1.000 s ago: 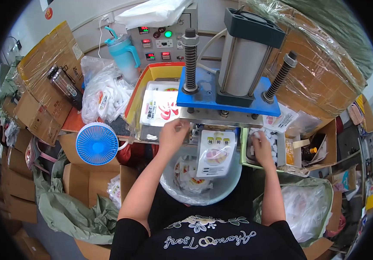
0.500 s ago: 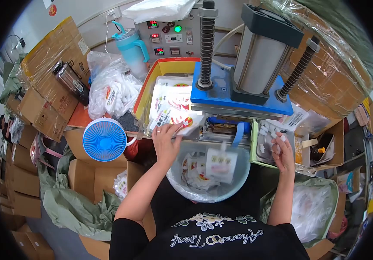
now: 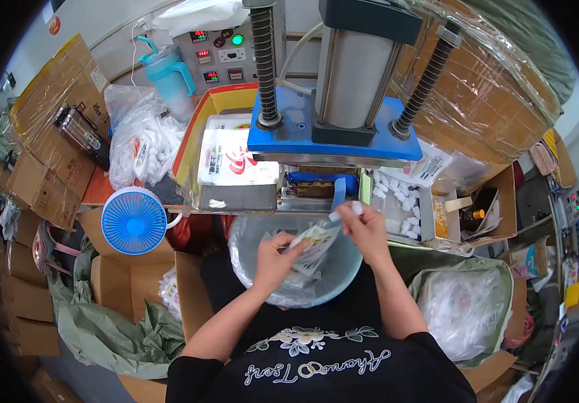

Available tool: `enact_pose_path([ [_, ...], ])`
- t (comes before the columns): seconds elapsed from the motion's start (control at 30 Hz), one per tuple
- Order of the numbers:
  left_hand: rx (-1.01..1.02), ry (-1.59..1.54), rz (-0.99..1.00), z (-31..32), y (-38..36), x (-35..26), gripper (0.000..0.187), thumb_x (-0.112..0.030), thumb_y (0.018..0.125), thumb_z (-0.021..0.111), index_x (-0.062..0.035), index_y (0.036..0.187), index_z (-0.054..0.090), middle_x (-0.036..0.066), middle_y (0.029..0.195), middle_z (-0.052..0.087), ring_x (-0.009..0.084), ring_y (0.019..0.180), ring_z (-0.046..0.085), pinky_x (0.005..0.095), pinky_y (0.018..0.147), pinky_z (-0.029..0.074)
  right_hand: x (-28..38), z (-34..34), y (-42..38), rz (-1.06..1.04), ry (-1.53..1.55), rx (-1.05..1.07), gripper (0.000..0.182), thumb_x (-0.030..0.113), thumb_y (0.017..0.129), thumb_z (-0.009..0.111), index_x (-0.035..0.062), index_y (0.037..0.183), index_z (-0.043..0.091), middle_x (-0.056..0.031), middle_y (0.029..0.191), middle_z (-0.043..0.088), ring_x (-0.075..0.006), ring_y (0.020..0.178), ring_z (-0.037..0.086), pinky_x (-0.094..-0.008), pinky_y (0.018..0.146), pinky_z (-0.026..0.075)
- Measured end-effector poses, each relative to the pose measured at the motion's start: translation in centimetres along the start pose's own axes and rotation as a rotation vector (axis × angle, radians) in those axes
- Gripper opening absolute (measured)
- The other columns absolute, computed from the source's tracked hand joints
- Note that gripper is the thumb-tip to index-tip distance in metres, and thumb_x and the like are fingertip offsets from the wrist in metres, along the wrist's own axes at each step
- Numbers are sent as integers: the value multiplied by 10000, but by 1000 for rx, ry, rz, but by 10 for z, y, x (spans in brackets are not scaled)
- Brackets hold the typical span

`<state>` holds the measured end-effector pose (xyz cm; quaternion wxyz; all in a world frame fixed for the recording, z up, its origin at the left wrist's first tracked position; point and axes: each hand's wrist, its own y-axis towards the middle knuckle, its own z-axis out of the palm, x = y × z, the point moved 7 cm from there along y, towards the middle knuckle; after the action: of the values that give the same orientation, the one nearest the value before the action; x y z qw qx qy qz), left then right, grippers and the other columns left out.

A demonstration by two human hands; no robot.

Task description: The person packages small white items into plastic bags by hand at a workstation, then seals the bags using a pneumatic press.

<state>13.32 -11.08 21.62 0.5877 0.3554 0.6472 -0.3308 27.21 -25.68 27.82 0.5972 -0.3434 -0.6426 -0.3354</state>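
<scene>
My left hand (image 3: 278, 260) pinches a printed plastic pouch (image 3: 316, 236) over the rim of a pale plastic-lined tub (image 3: 237, 258). Close by on the right, my right hand (image 3: 368, 235) has its fingers closed on a small white plastic spout (image 3: 344, 211), near the pouch's upper edge. More loose white spouts (image 3: 407, 208) lie in a tray to the right. On the left, a stack of flat printed pouches (image 3: 219, 158) rests in a yellow-and-red box (image 3: 194, 144). Inside the tub are several more pouches, partly hidden by my hands.
A press with a blue plate (image 3: 289, 138) stands just ahead, a blue strip (image 3: 339, 195) hanging at its front. A blue fan (image 3: 133, 221) is at the left. Open cardboard boxes (image 3: 111, 269) flank me, and a plastic-filled box (image 3: 464, 309) sits at the right.
My left hand has taken a pouch from the stack and come down over the tub. My right hand has moved left from the spout tray with a spout. A falling pouch has dropped into the tub.
</scene>
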Motion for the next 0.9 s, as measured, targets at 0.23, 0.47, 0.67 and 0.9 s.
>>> enact_pose_path([
  [0.23,14,20,66,-11,-2,4,104,-71,836,699,32,848,699,34,773,629,58,697,573,212,605,436,-5,25,-9,-217,-442,107,165,160,910,625,-2,916,657,34,636,527,-36,566,442,-213,509,335],
  [0.47,-32,69,64,-1,7,-4,138,-91,805,698,26,879,702,87,794,669,145,714,631,260,665,470,0,11,4,-40,-67,4,168,153,911,628,-13,910,650,31,613,514,-38,556,425,-222,498,330],
  [0.67,54,55,96,-5,8,8,138,-109,840,698,28,854,708,35,764,662,65,718,584,215,610,444,9,21,-2,-222,-634,133,248,193,899,633,-52,938,627,-172,667,618,-193,530,540,-310,522,418],
  [0.9,54,-199,-241,10,31,11,245,-203,865,685,41,877,702,75,791,683,94,645,610,251,583,472,3,-18,19,-28,-127,-41,261,181,925,599,22,1130,629,18,616,528,-41,504,430,-224,447,318],
])
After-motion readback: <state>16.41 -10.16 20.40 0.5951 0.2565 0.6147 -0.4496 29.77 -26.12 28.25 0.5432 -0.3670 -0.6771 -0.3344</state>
